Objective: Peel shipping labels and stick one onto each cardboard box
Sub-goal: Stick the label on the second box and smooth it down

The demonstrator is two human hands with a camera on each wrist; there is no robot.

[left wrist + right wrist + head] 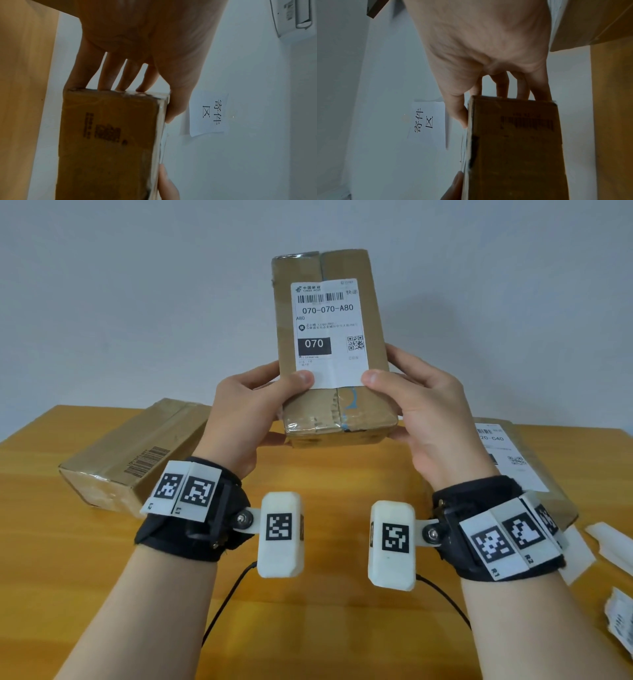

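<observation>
We grip the labelled box (330, 337) above the tabletop (329, 474), left hand (246, 405) and right hand (424, 412) clasping its lower corners.

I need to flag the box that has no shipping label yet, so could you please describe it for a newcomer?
On the wooden table, look at the far left side. The cardboard box lying there shows only a printed barcode, unlike the held box and the right-hand box, which carry white labels.

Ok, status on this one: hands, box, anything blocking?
Left hand and right hand grip the raised box. Label stuck on, thumbs pressing its lower edge. Nothing blocking.
</observation>
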